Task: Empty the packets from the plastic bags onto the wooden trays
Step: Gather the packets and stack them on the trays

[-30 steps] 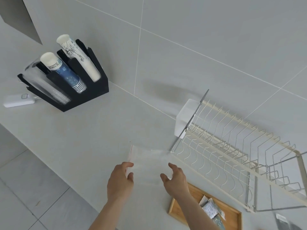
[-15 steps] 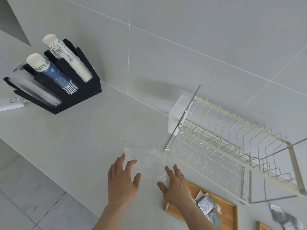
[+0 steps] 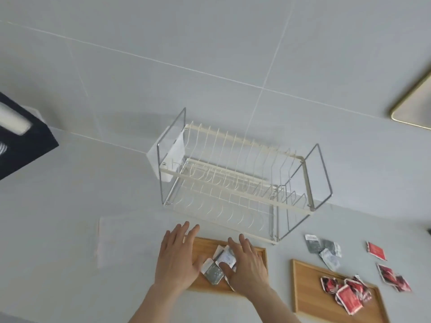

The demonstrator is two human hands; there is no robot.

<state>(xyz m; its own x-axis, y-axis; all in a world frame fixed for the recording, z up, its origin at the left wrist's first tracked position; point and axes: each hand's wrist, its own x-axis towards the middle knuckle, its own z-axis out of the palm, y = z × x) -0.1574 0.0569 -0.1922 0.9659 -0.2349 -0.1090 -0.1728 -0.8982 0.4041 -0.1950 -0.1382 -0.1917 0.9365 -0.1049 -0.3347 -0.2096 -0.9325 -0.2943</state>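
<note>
An empty clear plastic bag [image 3: 126, 238] lies flat on the grey counter, left of my hands. My left hand [image 3: 176, 257] hovers open over the left end of a wooden tray [image 3: 260, 252]. My right hand [image 3: 247, 264] is spread open over the grey and white packets [image 3: 213, 271] on that tray, its thumb touching them. A second wooden tray [image 3: 310, 290] to the right holds red packets [image 3: 347, 292].
A cream wire dish rack [image 3: 233, 183] stands just behind the trays. Loose grey packets [image 3: 323, 249] and red packets [image 3: 382, 266] lie on the counter to the right. A black cup holder [image 3: 21, 145] is at the far left.
Both hands left the flat plastic bag and moved right, over the tray with the grey packets. The view swung right, bringing the second tray and loose packets into sight.
</note>
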